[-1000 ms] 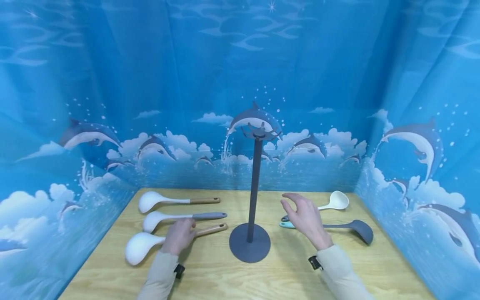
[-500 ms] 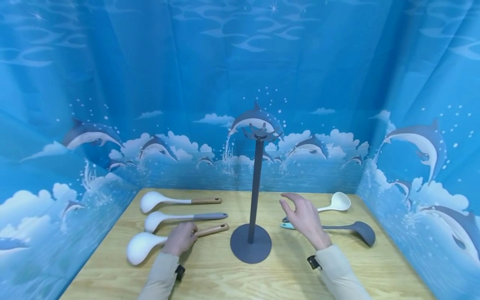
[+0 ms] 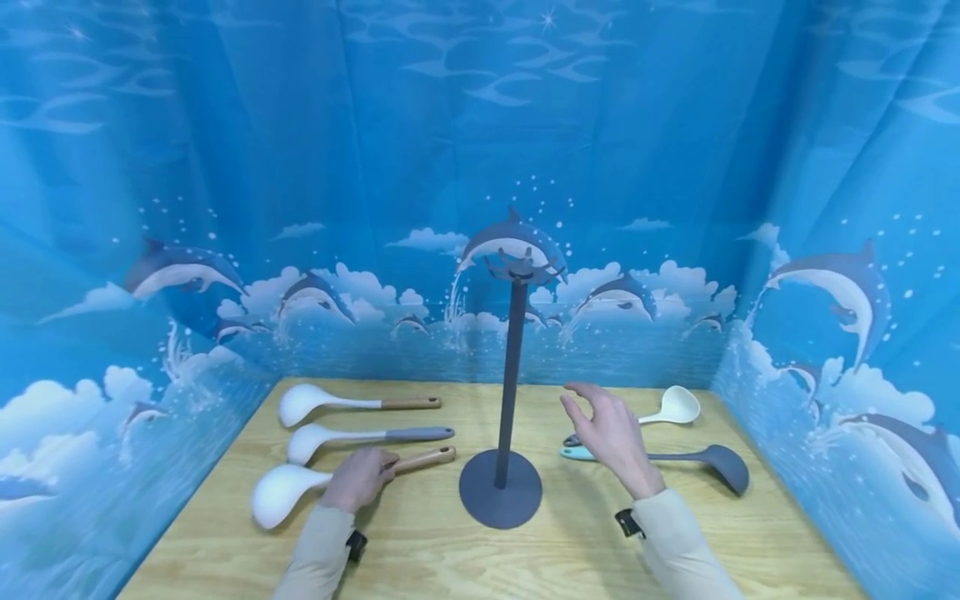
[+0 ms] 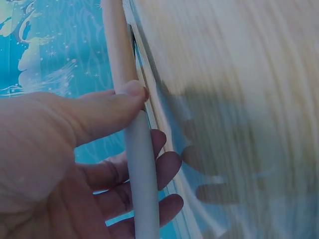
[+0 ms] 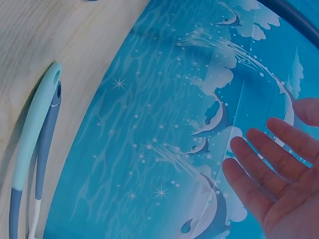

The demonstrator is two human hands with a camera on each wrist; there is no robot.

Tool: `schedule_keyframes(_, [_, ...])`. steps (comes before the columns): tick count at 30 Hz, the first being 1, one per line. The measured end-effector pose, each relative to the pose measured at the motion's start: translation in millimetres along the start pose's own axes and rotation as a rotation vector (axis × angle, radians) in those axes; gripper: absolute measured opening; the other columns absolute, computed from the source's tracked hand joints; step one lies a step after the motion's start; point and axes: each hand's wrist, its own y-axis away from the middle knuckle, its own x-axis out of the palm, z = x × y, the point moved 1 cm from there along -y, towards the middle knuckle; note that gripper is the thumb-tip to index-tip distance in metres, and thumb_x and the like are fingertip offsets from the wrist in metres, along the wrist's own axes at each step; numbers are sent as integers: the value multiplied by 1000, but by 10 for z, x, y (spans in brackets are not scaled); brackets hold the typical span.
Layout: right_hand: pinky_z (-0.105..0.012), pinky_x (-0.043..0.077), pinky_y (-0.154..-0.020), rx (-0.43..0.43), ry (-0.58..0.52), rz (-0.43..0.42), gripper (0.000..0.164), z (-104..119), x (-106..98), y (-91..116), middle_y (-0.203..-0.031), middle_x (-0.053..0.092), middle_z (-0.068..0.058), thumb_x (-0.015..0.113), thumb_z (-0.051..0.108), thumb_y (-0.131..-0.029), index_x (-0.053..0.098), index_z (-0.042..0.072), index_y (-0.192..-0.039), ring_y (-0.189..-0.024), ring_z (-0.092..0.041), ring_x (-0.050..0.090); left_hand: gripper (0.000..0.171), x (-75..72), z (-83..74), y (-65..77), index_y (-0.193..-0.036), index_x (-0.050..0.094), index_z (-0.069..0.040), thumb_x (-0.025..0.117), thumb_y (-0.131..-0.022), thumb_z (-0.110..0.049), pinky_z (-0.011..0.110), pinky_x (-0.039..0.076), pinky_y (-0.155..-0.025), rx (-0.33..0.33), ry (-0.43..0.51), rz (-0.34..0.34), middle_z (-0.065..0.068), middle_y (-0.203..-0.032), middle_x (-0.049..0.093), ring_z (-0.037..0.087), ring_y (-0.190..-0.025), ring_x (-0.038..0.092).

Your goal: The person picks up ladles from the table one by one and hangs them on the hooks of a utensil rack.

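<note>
My left hand (image 3: 358, 479) grips the nearest white ladle (image 3: 281, 493) where its wooden handle meets the white shaft. In the left wrist view, the thumb lies on the ladle's handle (image 4: 122, 50) and the fingers curl round behind the shaft. That ladle lies at the table's left, bowl outward. Over the right side, my right hand (image 3: 615, 437) hovers with fingers spread and holds nothing. Below it lie a dark grey ladle (image 3: 725, 467) with a teal handle and a cream ladle (image 3: 678, 406) with a grey handle; the hand partly hides both in the head view.
A dark stand (image 3: 510, 375) with a round base (image 3: 480, 500) and a ring of hooks (image 3: 525, 267) rises mid-table. Two more white ladles lie behind the left hand, one grey-handled (image 3: 420, 433), one wood-handled (image 3: 411, 402). Blue dolphin-print cloth (image 3: 637, 125) walls the wooden table (image 3: 487, 575).
The left hand has sunk slightly, its fingertips lower against the wooden handle. My right hand has stayed nearly still, and the ladles lie where they were.
</note>
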Motion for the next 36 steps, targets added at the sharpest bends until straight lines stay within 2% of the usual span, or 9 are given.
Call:
schedule_keyframes(4, [-53, 52, -89, -11, -4, -2, 36, 24, 2, 1, -124, 68, -12, 56, 38, -100, 68, 14, -124, -111, -33, 65, 5, -22, -24, 7, -92, 73, -15, 69, -90, -13, 43, 51, -67, 18, 27, -35, 1, -81, 67, 22, -78, 64])
schedule_keyframes(8, [-53, 52, -90, -21, -15, -6, 36, 62, 12, -5, -124, 68, -11, 56, 38, -99, 68, 14, -124, -110, -32, 66, 9, -40, -57, 16, -81, 66, -17, 71, -89, -13, 40, 46, -59, 93, 4, -147, -1, -71, 59, 20, -71, 57])
schedule_keyframes(11, [-52, 52, -89, -24, -16, -12, 36, 85, 19, -12, -123, 68, -11, 56, 37, -99, 69, 14, -123, -109, -32, 66, 8, -47, -65, 17, -83, 67, -15, 73, -86, -12, 38, 44, -56, 127, -16, -222, 1, -69, 56, 19, -67, 53])
schedule_keyframes(13, [-53, 52, -89, -27, -17, -15, 35, 100, 20, -16, -123, 68, -12, 56, 37, -99, 69, 14, -123, -109, -33, 66, 5, -50, -69, 18, -89, 71, -14, 74, -85, -13, 38, 43, -54, 120, -7, -244, 3, -69, 56, 19, -64, 52])
schedule_keyframes(16, [-53, 53, -88, -27, -17, -15, 36, 119, 15, -22, -124, 68, -12, 56, 37, -100, 68, 14, -123, -108, -33, 67, 18, -67, -81, 18, -105, 75, -15, 73, -87, -14, 38, 44, -53, 96, -2, -266, 5, -70, 57, 18, -61, 52])
schedule_keyframes(20, [-52, 54, -85, -30, -29, -8, 38, 147, -7, -43, -126, 67, -12, 53, 41, -101, 68, 15, -125, -94, -30, 70, 23, -106, -133, 5, -114, 74, -17, 69, -91, -18, 35, 42, -53, 67, -9, -283, 4, -70, 56, 17, -61, 50])
schedule_keyframes(25, [-53, 53, -87, -38, -70, -29, 45, 192, -38, -102, -125, 68, -9, 46, 48, -102, 68, 17, -125, -106, -31, 67, 25, -190, -277, -23, -118, 71, -16, 65, -95, -22, 32, 36, -53, 80, 23, -331, 2, -69, 53, 16, -59, 45])
schedule_keyframes(31, [-54, 50, -93, -51, -118, -50, 49, 296, -93, -177, -129, 66, -8, 41, 50, -103, 64, 18, -130, -116, -31, 63, 29, -275, -420, -36, -121, 70, -15, 68, -92, -18, 30, 33, -51, 137, 27, -493, 3, -70, 53, 16, -57, 43])
schedule_keyframes(36, [-51, 54, -84, -105, -142, -137, 43, 388, -185, -261, -133, 63, -9, 44, 43, -104, 59, 19, -136, -111, -30, 65, 27, -342, -474, -55, -121, 69, -14, 66, -94, -17, 30, 36, -53, 112, 119, -593, 6, -73, 52, 17, -60, 44])
